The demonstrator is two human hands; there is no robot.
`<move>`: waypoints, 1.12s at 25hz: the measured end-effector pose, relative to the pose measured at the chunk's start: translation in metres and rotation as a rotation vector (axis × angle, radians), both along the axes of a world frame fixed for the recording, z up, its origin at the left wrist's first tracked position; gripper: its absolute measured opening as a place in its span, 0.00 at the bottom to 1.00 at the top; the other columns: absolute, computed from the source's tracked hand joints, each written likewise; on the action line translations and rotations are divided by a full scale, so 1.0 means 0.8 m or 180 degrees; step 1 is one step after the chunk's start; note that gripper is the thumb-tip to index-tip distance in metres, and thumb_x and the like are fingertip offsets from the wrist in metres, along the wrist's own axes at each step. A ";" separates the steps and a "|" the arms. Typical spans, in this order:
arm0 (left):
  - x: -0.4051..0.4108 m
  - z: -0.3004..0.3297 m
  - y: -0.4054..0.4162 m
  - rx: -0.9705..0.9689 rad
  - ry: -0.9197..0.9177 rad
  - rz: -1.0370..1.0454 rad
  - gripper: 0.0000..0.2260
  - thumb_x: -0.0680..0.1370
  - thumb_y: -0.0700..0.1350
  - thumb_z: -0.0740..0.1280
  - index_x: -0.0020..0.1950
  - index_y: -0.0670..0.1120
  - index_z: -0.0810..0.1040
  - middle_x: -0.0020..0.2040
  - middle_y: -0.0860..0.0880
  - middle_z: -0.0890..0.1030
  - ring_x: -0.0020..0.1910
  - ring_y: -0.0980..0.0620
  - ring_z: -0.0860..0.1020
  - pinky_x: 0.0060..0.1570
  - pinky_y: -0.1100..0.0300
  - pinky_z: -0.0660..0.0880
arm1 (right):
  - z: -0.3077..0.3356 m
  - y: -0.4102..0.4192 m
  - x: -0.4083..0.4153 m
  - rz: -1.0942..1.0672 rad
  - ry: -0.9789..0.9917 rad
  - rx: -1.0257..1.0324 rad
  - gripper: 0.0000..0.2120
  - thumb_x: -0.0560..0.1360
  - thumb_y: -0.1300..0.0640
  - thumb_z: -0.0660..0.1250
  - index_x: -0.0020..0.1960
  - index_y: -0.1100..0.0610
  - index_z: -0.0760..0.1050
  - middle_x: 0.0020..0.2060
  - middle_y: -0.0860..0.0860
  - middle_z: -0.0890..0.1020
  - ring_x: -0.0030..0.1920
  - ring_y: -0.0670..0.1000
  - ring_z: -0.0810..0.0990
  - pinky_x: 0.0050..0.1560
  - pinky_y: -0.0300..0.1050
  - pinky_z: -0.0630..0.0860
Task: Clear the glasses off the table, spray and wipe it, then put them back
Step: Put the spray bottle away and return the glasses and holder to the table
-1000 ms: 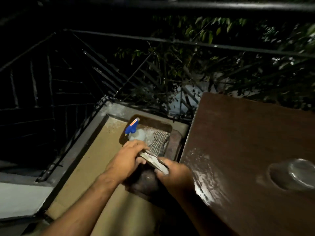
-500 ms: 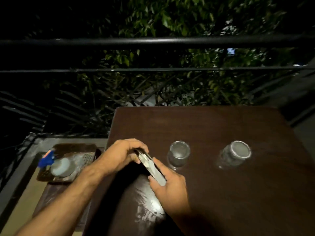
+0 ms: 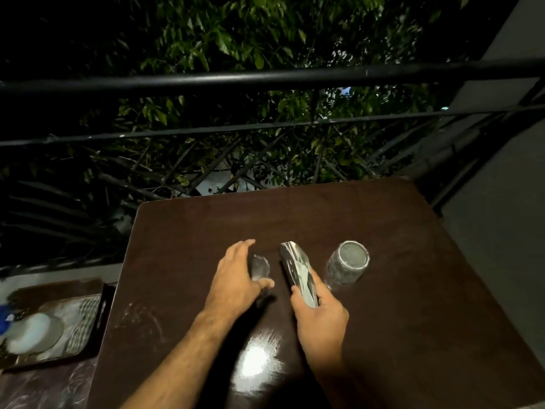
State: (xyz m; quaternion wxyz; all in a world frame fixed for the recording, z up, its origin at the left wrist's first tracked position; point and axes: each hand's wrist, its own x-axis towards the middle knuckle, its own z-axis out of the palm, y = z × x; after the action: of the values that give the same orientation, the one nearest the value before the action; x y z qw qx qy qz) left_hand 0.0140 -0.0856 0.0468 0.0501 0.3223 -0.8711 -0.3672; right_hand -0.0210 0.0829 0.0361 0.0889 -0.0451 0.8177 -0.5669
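Two clear glasses stand upside down on the dark brown table. The right glass stands free. My left hand wraps around the left glass, fingers on its far side and thumb on its near side. My right hand holds a flat shiny object upright between the two glasses. At the far left, the spray bottle, pale with a blue head, lies on a checked cloth.
A dark tray on a lower surface left of the table carries the bottle and cloth. A black metal railing runs behind the table, with foliage beyond. A grey wall stands to the right. A wet glare patch shows near the front edge.
The view swung right from the tray to the table. My left hand let go of the flat object and moved onto the left glass; my right hand keeps the object.
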 end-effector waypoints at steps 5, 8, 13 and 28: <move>-0.008 -0.044 0.001 -0.0016 -0.0073 0.0243 0.45 0.64 0.54 0.81 0.76 0.53 0.64 0.73 0.54 0.68 0.69 0.51 0.71 0.69 0.55 0.67 | -0.064 -0.015 -0.038 -0.0336 -0.0056 0.0180 0.24 0.71 0.54 0.74 0.66 0.45 0.77 0.51 0.43 0.85 0.45 0.35 0.79 0.51 0.25 0.70; -0.007 -0.052 0.004 0.0012 0.0086 0.0417 0.43 0.61 0.51 0.82 0.74 0.54 0.70 0.70 0.54 0.73 0.68 0.53 0.72 0.69 0.58 0.66 | -0.092 -0.017 -0.055 -0.0391 -0.0091 0.0239 0.24 0.71 0.52 0.74 0.67 0.43 0.76 0.50 0.43 0.85 0.47 0.40 0.81 0.54 0.36 0.76; -0.015 -0.059 0.007 0.0122 0.0201 0.0622 0.42 0.58 0.50 0.83 0.71 0.57 0.72 0.67 0.56 0.75 0.66 0.56 0.74 0.69 0.56 0.68 | -0.127 -0.020 -0.067 -0.0267 -0.0082 0.0223 0.25 0.70 0.51 0.73 0.67 0.45 0.76 0.55 0.44 0.84 0.53 0.42 0.82 0.59 0.41 0.77; -0.024 -0.076 0.009 0.0486 0.0366 0.0736 0.41 0.57 0.46 0.85 0.67 0.61 0.74 0.62 0.59 0.77 0.61 0.58 0.76 0.63 0.64 0.69 | -0.087 0.054 -0.082 -0.0367 0.1030 -0.0102 0.31 0.65 0.44 0.74 0.63 0.56 0.72 0.58 0.53 0.73 0.57 0.56 0.77 0.59 0.56 0.75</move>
State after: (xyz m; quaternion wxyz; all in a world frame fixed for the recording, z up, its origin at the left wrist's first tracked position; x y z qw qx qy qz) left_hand -0.0055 -0.0788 -0.0137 0.1171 0.4019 -0.7933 -0.4420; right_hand -0.0865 0.1257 -0.0335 -0.0773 -0.0902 0.8135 -0.5693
